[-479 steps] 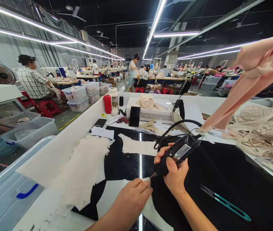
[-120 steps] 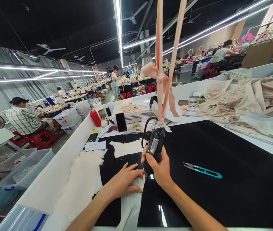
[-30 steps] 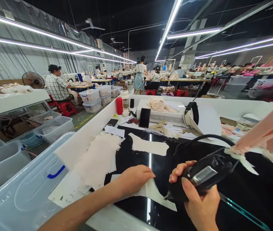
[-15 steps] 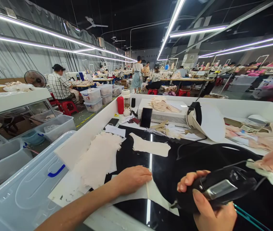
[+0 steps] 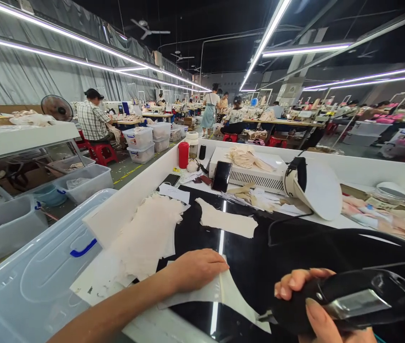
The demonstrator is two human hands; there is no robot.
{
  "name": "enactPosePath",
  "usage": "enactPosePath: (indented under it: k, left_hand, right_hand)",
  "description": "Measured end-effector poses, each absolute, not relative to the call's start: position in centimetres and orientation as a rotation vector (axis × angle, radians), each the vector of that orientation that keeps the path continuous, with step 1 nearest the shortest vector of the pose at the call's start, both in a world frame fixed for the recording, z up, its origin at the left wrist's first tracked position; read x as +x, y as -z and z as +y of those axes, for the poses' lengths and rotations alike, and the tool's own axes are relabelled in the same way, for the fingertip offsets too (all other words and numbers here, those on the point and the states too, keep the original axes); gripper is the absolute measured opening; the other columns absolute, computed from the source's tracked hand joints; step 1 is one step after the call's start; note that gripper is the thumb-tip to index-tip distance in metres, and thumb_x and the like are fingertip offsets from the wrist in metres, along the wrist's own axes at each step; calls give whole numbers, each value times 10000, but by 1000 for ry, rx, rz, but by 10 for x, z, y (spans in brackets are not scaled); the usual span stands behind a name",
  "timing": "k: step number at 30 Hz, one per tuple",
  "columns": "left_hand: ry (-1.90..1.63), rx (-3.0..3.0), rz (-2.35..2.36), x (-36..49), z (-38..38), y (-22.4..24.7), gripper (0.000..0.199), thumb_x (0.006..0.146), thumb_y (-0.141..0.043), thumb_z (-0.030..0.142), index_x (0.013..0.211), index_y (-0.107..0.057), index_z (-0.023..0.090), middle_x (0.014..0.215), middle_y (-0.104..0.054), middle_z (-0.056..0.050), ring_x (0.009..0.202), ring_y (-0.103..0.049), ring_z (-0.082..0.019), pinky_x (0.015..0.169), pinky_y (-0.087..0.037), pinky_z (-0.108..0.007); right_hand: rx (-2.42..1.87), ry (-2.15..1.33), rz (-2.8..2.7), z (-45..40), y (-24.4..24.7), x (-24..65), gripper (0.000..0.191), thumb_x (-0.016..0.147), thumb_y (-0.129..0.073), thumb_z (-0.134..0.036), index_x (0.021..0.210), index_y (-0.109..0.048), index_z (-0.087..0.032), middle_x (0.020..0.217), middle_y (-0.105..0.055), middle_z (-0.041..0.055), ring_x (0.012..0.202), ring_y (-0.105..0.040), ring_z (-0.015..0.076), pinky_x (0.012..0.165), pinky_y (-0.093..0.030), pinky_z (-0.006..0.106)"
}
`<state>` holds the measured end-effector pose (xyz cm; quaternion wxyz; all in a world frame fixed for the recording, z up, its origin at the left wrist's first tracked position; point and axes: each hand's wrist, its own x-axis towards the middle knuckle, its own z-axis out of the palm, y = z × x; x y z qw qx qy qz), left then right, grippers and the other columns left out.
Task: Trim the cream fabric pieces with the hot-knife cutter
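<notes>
My left hand [image 5: 200, 269] lies flat with its fingers together, pressing on a pale, curved fabric piece [image 5: 232, 297] on the black tabletop. My right hand [image 5: 325, 305] is wrapped round a black handheld tool [image 5: 377, 281] with a silver plate on its side. The tool's narrow metal tip [image 5: 267, 317] meets the fabric's pointed lower right end; whether it grips the cloth I cannot tell. Beyond my left hand lies another pale cut piece [image 5: 229, 219]. A pile of cream cut pieces [image 5: 152, 233] rests on white sheets to the left.
A phone [image 5: 222, 176] leans against a white vented box [image 5: 255, 181] at the back, near a red spool [image 5: 183, 155] and a white visor [image 5: 321, 190]. A black cable [image 5: 359, 232] arches at right. Clear plastic bins [image 5: 45, 276] stand at left. Other people sit and stand farther off.
The view has shifted slightly, moving the scene right. The black tool sits a little farther right and lower. Another hand near a pale strip at the right edge has left the view.
</notes>
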<state>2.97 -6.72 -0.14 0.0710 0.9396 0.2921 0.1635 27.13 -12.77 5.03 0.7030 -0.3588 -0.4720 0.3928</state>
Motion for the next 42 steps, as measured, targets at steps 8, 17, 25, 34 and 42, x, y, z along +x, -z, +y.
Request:
enactPosePath:
  k: [8, 17, 25, 34, 42]
  left_hand:
    - [-689, 2697, 816, 27, -71, 1, 293, 1061, -475, 138, 1282, -666, 128, 1287, -679, -110, 1195, -641, -217, 1073, -535, -332]
    - [-629, 2613, 856, 24, -74, -5, 308, 1064, -454, 143, 1300, -648, 184, 1302, -654, -86, 1241, -603, -222, 1099, -507, -343]
    - [-631, 2617, 848, 19, -73, -5, 328, 1072, -448, 161, 1348, -621, 207, 1304, -641, -86, 1220, -605, -217, 1093, -512, -338]
    - [-632, 2621, 867, 19, -74, -7, 342, 1062, -459, 149, 1357, -624, 205, 1303, -640, -92, 1201, -620, -217, 1074, -532, -339]
    - [-631, 2614, 867, 18, -75, -9, 352, 1051, -468, 122, 1356, -626, 196, 1312, -638, -96, 1205, -618, -218, 1076, -532, -339]
  right_hand:
    - [-782, -872, -998, -123, -61, 265, 292, 860, -815, -376, 1054, -623, -273, 776, -614, 8, 648, -611, 201, 599, -604, 371]
    - [-662, -785, -914, -73, -62, 233, 324, 880, -800, -329, 1127, -597, -277, 837, -633, -14, 660, -611, 165, 636, -551, 334]
    - [-677, -778, -954, -47, -50, 208, 319, 924, -767, -368, 1141, -559, -261, 854, -645, -24, 658, -625, 162, 687, -544, 340]
    - [-689, -789, -964, -45, -45, 203, 318, 922, -765, -343, 1147, -550, -274, 857, -655, -34, 666, -629, 165, 666, -536, 318]
    - [-685, -764, -959, -46, -42, 204, 325, 922, -767, -342, 1152, -552, -265, 850, -660, -30, 655, -631, 160, 659, -539, 314]
